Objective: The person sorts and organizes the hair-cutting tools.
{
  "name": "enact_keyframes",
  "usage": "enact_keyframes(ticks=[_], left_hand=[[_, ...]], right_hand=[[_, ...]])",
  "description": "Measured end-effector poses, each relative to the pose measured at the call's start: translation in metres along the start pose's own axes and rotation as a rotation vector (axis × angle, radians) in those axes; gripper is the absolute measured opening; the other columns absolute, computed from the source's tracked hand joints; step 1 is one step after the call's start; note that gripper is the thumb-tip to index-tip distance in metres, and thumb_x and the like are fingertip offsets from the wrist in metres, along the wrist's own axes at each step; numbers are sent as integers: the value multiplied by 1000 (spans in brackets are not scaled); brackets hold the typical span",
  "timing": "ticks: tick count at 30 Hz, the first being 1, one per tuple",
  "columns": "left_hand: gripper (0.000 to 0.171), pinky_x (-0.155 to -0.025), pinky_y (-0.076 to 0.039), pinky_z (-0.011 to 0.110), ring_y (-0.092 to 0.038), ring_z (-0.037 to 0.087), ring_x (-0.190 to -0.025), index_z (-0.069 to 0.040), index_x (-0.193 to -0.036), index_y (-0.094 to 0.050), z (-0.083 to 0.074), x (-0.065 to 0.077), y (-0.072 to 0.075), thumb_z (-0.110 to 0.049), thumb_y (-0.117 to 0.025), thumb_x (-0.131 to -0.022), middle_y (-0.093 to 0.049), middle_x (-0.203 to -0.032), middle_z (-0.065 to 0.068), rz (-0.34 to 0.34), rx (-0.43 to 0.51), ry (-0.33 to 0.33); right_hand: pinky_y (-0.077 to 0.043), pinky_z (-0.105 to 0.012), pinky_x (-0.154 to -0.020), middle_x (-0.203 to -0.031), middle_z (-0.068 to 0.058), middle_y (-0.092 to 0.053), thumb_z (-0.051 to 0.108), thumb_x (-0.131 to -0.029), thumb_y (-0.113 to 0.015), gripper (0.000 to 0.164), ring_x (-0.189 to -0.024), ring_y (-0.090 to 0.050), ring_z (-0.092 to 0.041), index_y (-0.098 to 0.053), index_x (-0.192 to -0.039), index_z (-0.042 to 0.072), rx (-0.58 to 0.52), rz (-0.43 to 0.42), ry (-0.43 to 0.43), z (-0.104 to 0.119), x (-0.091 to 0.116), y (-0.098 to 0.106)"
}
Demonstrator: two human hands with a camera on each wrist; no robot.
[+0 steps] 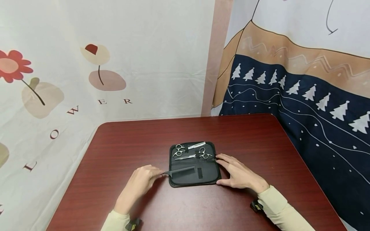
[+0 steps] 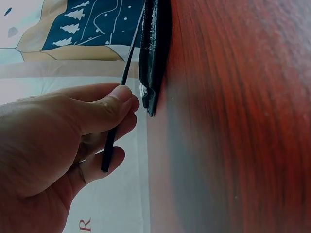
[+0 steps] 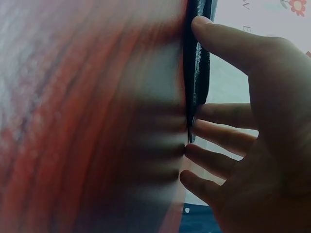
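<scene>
Left hand's grip (image 1: 140, 182) pinches a black comb (image 1: 184, 171) by its handle, long axis crosswise over the near half of the scissor case (image 1: 210, 175), broad end pointing right; spread right hand (image 1: 242, 175) touches its right edge; bench (image 1: 202, 207) all around

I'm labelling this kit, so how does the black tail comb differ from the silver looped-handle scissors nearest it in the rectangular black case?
The black tail comb is dark; the silver looped-handle scissors are shiny. The comb's thin tail points left, while the scissors' loops sit at the right. The left hand pinches the comb, but no hand touches the scissors. Both appear against the rectangular black case.
</scene>
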State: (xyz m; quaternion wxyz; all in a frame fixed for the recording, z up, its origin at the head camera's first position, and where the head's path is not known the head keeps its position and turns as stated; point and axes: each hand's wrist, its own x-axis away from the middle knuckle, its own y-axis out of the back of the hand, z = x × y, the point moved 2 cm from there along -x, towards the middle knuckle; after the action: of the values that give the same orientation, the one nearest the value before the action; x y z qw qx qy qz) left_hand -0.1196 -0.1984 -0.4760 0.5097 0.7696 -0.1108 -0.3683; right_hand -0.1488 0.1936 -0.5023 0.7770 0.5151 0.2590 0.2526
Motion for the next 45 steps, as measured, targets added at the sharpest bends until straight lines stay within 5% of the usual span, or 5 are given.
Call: enact_keyframes(ticks=[45], left_hand=[[18, -69, -61, 30, -73, 10, -75, -7, -89, -86, -8, -1, -9, -2, -88, -72, -80, -83, 2, 123, 213, -63]], right_hand=[[-41, -51, -110, -150, -17, -49, 51, -79, -83, 81, -137, -43, -30, -64, -136, -4, 2, -11, 7, 1, 0, 1]])
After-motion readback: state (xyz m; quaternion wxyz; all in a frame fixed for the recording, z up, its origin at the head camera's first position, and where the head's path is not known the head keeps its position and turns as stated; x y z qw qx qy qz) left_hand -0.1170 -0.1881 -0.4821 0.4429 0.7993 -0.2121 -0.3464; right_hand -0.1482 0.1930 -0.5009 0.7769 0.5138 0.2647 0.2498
